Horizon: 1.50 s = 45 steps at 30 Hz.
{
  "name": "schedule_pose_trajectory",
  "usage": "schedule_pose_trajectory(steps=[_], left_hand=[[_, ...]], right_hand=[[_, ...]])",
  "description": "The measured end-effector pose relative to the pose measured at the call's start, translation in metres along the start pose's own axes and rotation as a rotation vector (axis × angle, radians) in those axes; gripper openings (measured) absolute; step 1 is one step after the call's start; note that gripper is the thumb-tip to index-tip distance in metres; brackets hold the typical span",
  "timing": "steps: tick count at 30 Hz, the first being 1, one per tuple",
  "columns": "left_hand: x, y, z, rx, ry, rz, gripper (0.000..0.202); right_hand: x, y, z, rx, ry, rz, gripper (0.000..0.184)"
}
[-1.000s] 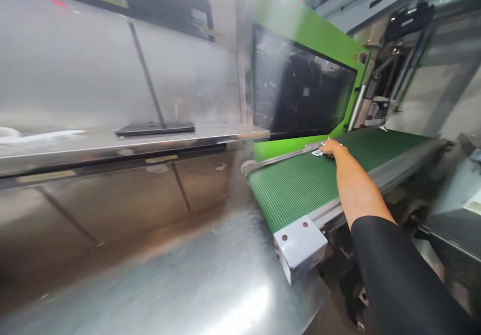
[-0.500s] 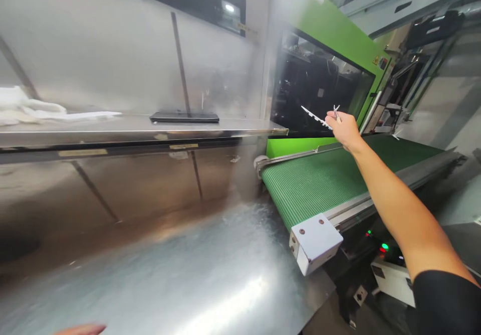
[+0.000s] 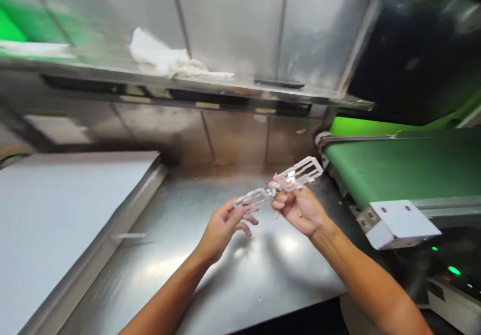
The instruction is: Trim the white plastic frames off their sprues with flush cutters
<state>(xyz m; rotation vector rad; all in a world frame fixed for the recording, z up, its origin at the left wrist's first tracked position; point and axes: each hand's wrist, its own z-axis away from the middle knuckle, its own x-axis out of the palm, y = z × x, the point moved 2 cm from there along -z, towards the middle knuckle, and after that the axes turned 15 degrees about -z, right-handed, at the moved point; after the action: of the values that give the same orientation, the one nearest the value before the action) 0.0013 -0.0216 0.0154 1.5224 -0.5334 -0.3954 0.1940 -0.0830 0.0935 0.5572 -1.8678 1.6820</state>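
A clear plastic moulded piece point(image 3: 280, 184), a long ladder-like frame with a small pinkish spot near its middle, is held out over the steel table. My right hand point(image 3: 300, 209) grips it around the middle from below. My left hand point(image 3: 225, 227) is at its left end point(image 3: 251, 198), with the thumb and fingers spread close around that end. I cannot tell whether the left fingers hold it.
A steel table point(image 3: 240, 270) lies under my hands. To the right runs a green conveyor belt point(image 3: 398, 167) with a white end bracket point(image 3: 398, 223). A white sheet point(image 3: 63, 214) lies at the left, and a white cloth point(image 3: 161, 56) sits on a steel shelf above.
The view has swung left and down from the conveyor to the steel table. My right hand has brought the clear piece back from above the belt. My left hand has come up to it.
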Motion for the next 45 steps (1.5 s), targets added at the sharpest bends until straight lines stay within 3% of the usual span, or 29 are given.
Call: schedule_pose_trajectory(steps=[3, 6, 14, 17, 20, 28, 34, 40, 45], left_hand=[[-0.015, -0.003, -0.004, 0.001, 0.13, 0.059, 0.07], [-0.029, -0.005, -0.006, -0.019, 0.212, 0.106, 0.065], [-0.046, 0.006, -0.006, -0.011, 0.339, 0.071, 0.056], [-0.047, 0.003, -0.007, -0.029, 0.358, 0.017, 0.054], [-0.047, -0.002, -0.007, -0.074, 0.362, -0.034, 0.052], [-0.047, -0.007, -0.008, -0.163, 0.38, -0.09, 0.051], [-0.045, -0.007, -0.007, -0.156, 0.387, -0.076, 0.054], [-0.035, -0.001, -0.008, -0.136, 0.226, 0.186, 0.072], [-0.034, -0.006, -0.007, -0.067, 0.148, 0.231, 0.065]], right_hand=[[-0.023, 0.022, -0.013, 0.06, 0.06, -0.051, 0.045], [-0.048, 0.029, -0.017, 0.101, 0.107, -0.036, 0.04], [-0.096, 0.002, -0.015, -0.062, 0.154, 0.085, 0.058], [-0.101, 0.001, -0.005, -0.126, 0.151, 0.178, 0.045], [-0.103, 0.003, 0.004, -0.103, 0.177, 0.204, 0.035], [-0.104, 0.005, 0.007, -0.049, 0.225, 0.188, 0.035], [-0.103, 0.002, 0.007, -0.045, 0.256, 0.169, 0.037], [-0.114, 0.001, -0.001, -0.026, 0.337, 0.19, 0.043], [-0.118, 0.003, -0.004, -0.012, 0.348, 0.186, 0.042]])
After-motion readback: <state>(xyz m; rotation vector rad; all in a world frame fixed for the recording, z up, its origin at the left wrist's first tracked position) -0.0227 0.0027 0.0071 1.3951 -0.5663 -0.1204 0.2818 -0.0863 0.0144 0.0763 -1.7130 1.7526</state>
